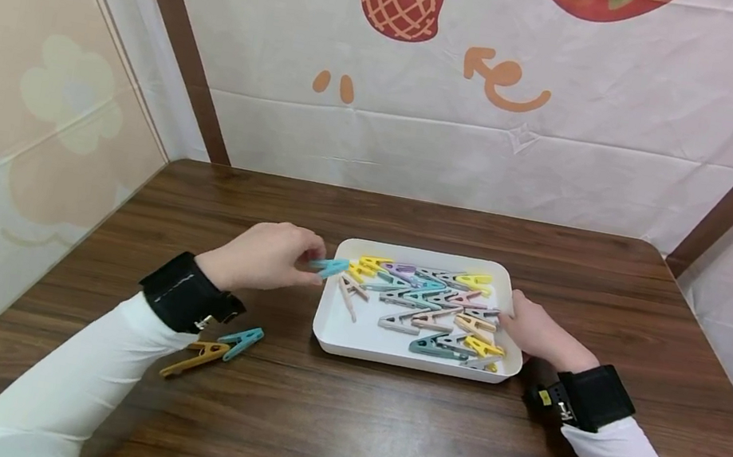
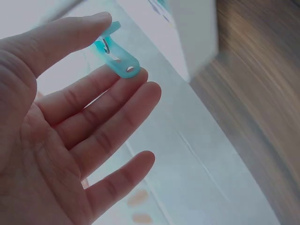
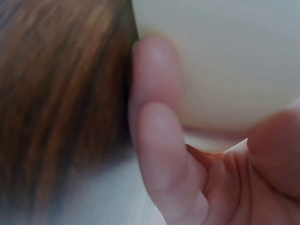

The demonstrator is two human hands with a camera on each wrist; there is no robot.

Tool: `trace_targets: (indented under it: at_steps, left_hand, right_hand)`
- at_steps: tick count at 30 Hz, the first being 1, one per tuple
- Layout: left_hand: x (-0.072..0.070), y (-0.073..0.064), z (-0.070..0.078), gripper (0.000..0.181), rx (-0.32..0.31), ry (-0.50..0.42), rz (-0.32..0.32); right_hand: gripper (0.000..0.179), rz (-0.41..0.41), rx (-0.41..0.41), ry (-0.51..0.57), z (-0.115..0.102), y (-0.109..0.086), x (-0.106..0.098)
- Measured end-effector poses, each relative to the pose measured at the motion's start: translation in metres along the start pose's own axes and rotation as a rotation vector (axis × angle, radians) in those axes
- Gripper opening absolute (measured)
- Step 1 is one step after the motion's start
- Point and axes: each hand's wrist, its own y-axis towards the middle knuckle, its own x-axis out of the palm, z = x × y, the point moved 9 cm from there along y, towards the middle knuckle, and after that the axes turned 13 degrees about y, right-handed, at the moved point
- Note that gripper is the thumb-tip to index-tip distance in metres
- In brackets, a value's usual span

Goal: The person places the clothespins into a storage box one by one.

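Note:
My left hand (image 1: 272, 255) pinches a light blue clothespin (image 1: 329, 266) between thumb and fingertips at the left rim of a white tray (image 1: 337, 337). In the left wrist view, the handle end of this clothespin (image 2: 125, 67) and its metal spring show; its other end is hidden. Around the tray's right side, my right hand (image 1: 536, 331) grips the wall, fingers against the outside of the tray (image 3: 225, 65) in the right wrist view. Inside lie several clothespins in yellow, teal, grey, pink and purple, bunched toward the middle and right, with a pale pink clothespin (image 1: 349, 298) near the left wall.
A mustard clothespin (image 1: 195, 358) and a blue clothespin (image 1: 241, 342) lie touching on the brown wooden table (image 1: 375, 440), near the left wrist. Printed cloth (image 1: 422, 157) hangs behind the table and along both sides.

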Motion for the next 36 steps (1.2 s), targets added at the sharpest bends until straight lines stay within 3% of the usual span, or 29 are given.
trace_targets:
  at_steps: [7,17,27,36]
  left_hand:
    - [0.004,0.032,0.041,0.024,0.118,0.121,-0.062]
    - [0.027,0.055,0.072,0.023,0.227,0.246,-0.161]
    - [0.050,0.064,0.083,0.022,0.216,0.298,-0.264]
    - [0.059,0.069,0.082,0.020,0.205,0.323,-0.293]
  right_hand:
    - [0.052,-0.001,0.007,0.006,-0.001,-0.001,0.000]
    - [0.053,-0.003,0.012,0.015,0.000,0.000,0.000]
    - [0.051,0.002,0.011,0.015,0.001,0.000,0.000]
    - [0.053,-0.001,0.013,0.019,0.001,-0.001,0.001]
